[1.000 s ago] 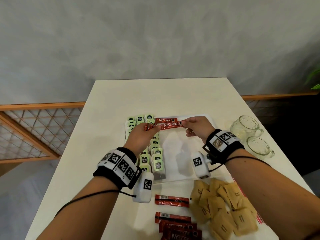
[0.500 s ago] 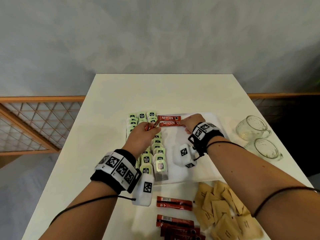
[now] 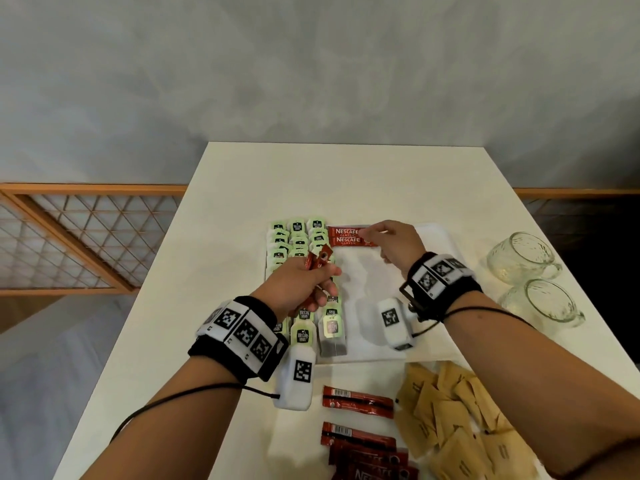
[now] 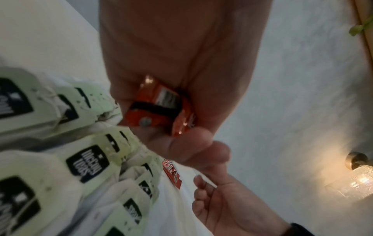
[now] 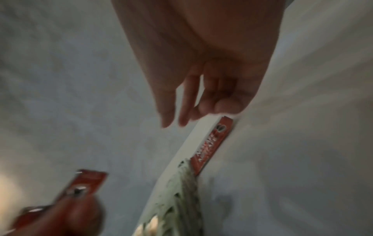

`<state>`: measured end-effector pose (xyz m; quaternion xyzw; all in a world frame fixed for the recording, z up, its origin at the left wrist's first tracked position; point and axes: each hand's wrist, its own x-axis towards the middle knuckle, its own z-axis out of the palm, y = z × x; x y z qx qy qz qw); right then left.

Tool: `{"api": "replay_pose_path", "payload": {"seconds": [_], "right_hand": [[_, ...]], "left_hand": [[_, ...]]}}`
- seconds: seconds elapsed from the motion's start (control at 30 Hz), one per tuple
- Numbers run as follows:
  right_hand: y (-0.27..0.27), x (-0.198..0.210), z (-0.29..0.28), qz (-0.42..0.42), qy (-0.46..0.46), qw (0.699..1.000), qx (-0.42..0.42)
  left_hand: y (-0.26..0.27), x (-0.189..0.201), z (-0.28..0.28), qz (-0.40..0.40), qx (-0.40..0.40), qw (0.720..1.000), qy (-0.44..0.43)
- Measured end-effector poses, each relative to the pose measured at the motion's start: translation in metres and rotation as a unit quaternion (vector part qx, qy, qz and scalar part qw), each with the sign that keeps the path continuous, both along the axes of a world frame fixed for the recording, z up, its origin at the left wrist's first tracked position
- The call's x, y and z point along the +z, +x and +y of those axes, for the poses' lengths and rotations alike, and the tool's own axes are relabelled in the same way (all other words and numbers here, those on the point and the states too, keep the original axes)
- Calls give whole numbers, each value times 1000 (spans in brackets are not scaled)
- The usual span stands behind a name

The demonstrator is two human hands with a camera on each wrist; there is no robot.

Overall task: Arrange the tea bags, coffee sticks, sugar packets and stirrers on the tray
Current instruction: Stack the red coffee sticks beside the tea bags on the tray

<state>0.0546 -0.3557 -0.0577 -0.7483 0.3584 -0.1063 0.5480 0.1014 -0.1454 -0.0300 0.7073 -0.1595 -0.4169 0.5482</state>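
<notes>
Bare tray (image 3: 367, 282) middle lies open; tea bags (image 3: 298, 237) line its left, glass mugs (image 3: 519, 258) stand right

**Desk:** What's the tally on the tray (image 3: 433, 233)?

**Photographer:** Two coffee sticks (image 3: 346, 236) lie flat at its far edge. Tea bags (image 3: 304, 268) fill three columns down its left side; arms hide part of them, so no exact count.

**Desk:** In the hands?

**Photographer:** Two hands show. The left hand (image 3: 301, 289) grips a small bunch of coffee sticks (image 3: 317, 263), at least two; how many more is hidden.

**Desk:** Off the tray?

**Photographer:** Two loose sticks (image 3: 358, 401) lie near the front edge, with a further red pile (image 3: 369, 465) cut off by the frame. The sugar packets (image 3: 460, 431) make one heap, well over ten. Two glass cups (image 3: 519, 258) stand at right.
</notes>
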Motion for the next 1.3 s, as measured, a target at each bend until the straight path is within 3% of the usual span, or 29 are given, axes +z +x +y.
{"api": "replay_pose_path", "payload": {"seconds": [0.1, 0.2, 0.3, 0.43, 0.6, 0.83, 0.97, 1.1, 1.3], "right_hand": [[-25, 20, 23, -52, 99, 986, 121], [-42, 25, 36, -56, 94, 977, 186], [-53, 23, 37, -59, 69, 985, 146], [-68, 22, 24, -62, 92, 990, 82], [-79, 21, 25, -71, 111, 987, 91], [-79, 20, 24, -85, 147, 981, 97], [-73, 18, 14, -60, 93, 989, 93], [-62, 1, -7, 17, 21, 999, 41], [-27, -13, -20, 102, -52, 993, 30]], "left_hand": [[-6, 2, -5, 1, -27, 1000, 10], [-14, 6, -11, -2, -61, 998, 14], [-18, 3, -10, -7, -82, 996, 23], [-21, -2, 0, -16, -25, 999, 16], [-21, -5, 3, -69, 70, 995, 14], [-19, -4, -3, -137, 103, 985, 31], [-15, -2, -7, -193, 85, 976, 50], [-10, 0, -9, -275, 52, 957, 79], [-5, -6, -12, -294, 34, 951, 93]]}}
